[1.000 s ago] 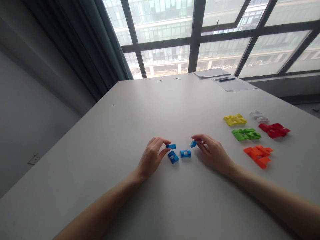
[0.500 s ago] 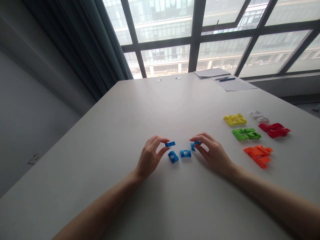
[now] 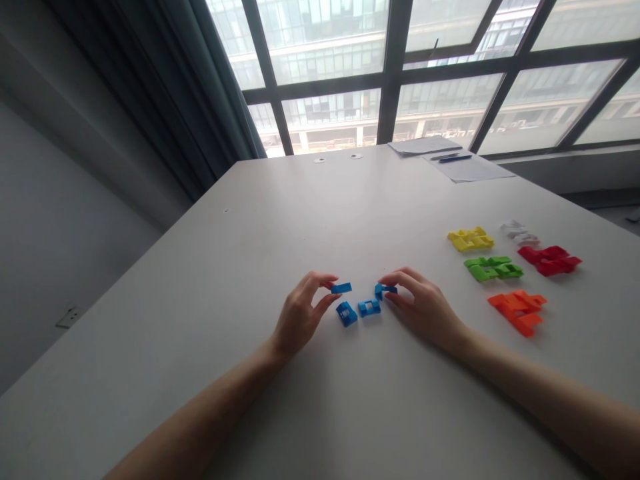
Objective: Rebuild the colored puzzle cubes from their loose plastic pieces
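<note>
A flat blue piece (image 3: 341, 288) is being pinched between thumb and fingertips of the left hand (image 3: 300, 315), just above the white table (image 3: 210, 267). Another blue piece (image 3: 384, 291) is being gripped the same way by the right hand (image 3: 425, 307). Between and just below the two grips, two more blue pieces (image 3: 346, 313) (image 3: 369, 307) are lying loose on the table, untouched. Well right of the right-hand grip, yellow (image 3: 470, 239), green (image 3: 493, 268), red (image 3: 549, 260), orange (image 3: 519, 311) and white pieces (image 3: 520, 233) are being left in small clusters.

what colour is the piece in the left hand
Blue. The left hand pinches a small blue piece; the head view shows it.
</note>
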{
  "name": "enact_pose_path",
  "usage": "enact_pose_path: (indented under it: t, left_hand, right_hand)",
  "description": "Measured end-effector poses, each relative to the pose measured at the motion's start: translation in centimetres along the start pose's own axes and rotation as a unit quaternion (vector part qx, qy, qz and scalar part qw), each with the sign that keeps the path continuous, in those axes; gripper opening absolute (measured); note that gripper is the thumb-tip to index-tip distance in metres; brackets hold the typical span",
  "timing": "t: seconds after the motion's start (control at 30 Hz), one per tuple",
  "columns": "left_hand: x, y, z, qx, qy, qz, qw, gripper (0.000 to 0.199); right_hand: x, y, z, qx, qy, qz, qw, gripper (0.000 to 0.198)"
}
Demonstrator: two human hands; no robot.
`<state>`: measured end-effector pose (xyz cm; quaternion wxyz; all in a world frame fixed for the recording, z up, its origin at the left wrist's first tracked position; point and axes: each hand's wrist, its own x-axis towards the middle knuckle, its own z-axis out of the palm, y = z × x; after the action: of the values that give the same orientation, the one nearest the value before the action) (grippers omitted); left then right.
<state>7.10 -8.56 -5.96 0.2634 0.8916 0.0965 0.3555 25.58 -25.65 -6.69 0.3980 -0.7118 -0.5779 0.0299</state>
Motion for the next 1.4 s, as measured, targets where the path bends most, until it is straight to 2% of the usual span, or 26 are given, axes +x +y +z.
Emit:
enact_pose_path:
  t: [0.33,0.63,1.0,1.4]
  left_hand:
    - [-0.22,-0.31,0.18,-0.01,0.016,-0.01,1.0,0.023]
    - [-0.23,-0.3,0.12,-0.012,0.011,-0.002,1.0,0.022]
    - [-0.24,-0.31,0.04,-0.016,0.002,0.004,1.0,0.022]
    - [-0.16,-0.19,-0.08,-0.016,-0.018,-0.006,1.0,0.023]
  right_hand:
    - [-0.15,0.15,-0.02,-0.129,-0.021,0.05,0.99,0.029]
    - [0.07,-0.32,-0.34,-0.157,-0.033,0.073,0.984,0.009]
    - [-0.08,0.37,-0.13,-0.09,-0.002,0.032,0.995,0.012]
    - [-0.02,0.38,-0.04,-0.058,-0.003,0.008,0.998,0.017]
